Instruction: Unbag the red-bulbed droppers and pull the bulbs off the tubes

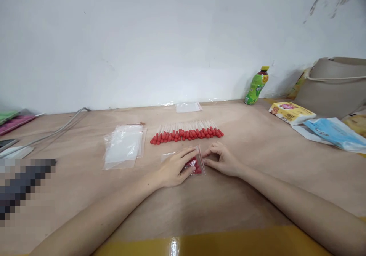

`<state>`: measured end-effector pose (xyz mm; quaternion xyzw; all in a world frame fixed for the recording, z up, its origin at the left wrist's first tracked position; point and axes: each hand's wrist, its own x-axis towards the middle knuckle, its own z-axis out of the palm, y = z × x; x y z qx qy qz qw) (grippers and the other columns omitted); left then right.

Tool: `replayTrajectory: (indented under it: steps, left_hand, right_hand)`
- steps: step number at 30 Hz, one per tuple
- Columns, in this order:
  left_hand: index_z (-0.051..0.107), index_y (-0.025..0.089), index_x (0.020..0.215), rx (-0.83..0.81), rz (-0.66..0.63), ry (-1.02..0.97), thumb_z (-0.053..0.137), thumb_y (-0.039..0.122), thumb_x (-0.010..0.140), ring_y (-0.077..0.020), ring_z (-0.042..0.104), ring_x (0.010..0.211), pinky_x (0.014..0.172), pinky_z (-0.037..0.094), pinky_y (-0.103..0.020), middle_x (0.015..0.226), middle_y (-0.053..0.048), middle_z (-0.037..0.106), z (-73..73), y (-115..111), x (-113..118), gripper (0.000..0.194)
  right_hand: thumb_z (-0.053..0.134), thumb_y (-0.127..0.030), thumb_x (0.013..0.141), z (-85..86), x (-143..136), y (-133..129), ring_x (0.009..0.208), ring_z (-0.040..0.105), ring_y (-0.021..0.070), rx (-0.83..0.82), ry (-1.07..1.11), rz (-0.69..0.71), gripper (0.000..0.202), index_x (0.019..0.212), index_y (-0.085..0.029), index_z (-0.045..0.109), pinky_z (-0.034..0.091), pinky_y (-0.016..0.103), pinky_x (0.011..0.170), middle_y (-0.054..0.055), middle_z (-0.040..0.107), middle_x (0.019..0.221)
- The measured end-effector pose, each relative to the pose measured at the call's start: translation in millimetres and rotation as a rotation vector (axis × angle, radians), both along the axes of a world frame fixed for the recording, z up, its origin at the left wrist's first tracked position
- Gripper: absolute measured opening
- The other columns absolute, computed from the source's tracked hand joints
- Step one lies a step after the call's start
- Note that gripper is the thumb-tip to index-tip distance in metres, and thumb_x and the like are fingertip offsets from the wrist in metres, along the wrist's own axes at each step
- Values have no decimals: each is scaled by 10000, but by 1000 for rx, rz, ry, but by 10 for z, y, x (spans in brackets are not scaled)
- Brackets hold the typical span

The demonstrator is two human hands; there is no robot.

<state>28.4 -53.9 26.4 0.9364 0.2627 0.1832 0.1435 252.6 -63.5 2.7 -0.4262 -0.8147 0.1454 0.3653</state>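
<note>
A small clear zip bag (201,166) lies in front of me with red-headed pieces showing through it. My left hand (178,167) grips the bag from the left, thumb and fingers over its sides. At the bag's zip edge, on the right, are the bent thumb and fingers of my right hand (221,160), closed at the edge. Just beyond my hands lies a row of thin pale sticks with red heads (185,135), heads toward me. Left of the row is a stack of clear zip bags (122,147). Part of the held bag is hidden under my left hand.
Another clear bag (188,107) lies by the wall. On the right stand a green drink bottle (256,86) and a beige bag (328,82), with a yellow tissue pack (292,112) and a blue pack (336,133). A grey cable (61,127) runs across the left.
</note>
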Motion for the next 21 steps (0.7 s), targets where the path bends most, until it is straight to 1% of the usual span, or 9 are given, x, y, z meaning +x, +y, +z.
replayTrajectory:
  steps: [2,5,9,11,13,17,21]
  left_hand:
    - [266,232,1354,-8,11,0,418,283,874,-200,413,1209,993,381,-375,1349,-81,394,11,6,-21,505]
    - [275,255,1352,0,-1,1,400,279,883,-205,442,1169,970,392,-380,1306,-78,430,48,33,-55,486]
    - [391,241,1290,27,-31,20,415,265,871,-213,465,1120,946,398,-375,1243,-87,473,96,81,-71,420]
    - [457,228,1234,38,-31,33,429,271,860,-218,484,1083,927,408,-371,1193,-88,503,113,98,-66,377]
    - [489,223,1201,48,-33,41,438,277,852,-220,495,1057,916,411,-371,1158,-87,519,120,108,-59,356]
    - [482,218,1212,57,-33,58,450,253,839,-221,477,1078,936,393,-373,1176,-82,505,114,110,-47,377]
    - [397,215,1282,54,-20,47,461,211,819,-222,451,1114,953,378,-381,1229,-74,484,96,108,-36,467]
  right_hand:
    - [615,-281,762,0,-14,-11,772,519,157,66,-3,16,101,842,-222,633,376,323,745,12,606,779]
    - [582,-250,786,14,-47,-32,749,503,148,154,-69,31,132,907,-246,636,353,315,728,8,591,758]
    - [542,-236,815,21,-102,-33,727,480,144,288,-192,40,139,901,-276,644,303,315,699,-2,595,726]
    - [529,-208,818,16,-128,-24,726,474,143,373,-223,51,139,868,-271,642,289,319,700,-6,606,724]
    - [516,-186,816,18,-146,-19,730,473,143,443,-249,64,138,821,-258,634,285,323,707,-7,613,728]
    - [502,-172,812,67,-156,-28,736,469,143,538,-319,87,129,769,-234,606,287,330,721,-10,628,758]
    - [486,-152,818,123,-152,-37,761,485,148,614,-393,108,155,868,-247,598,281,340,721,-15,646,811]
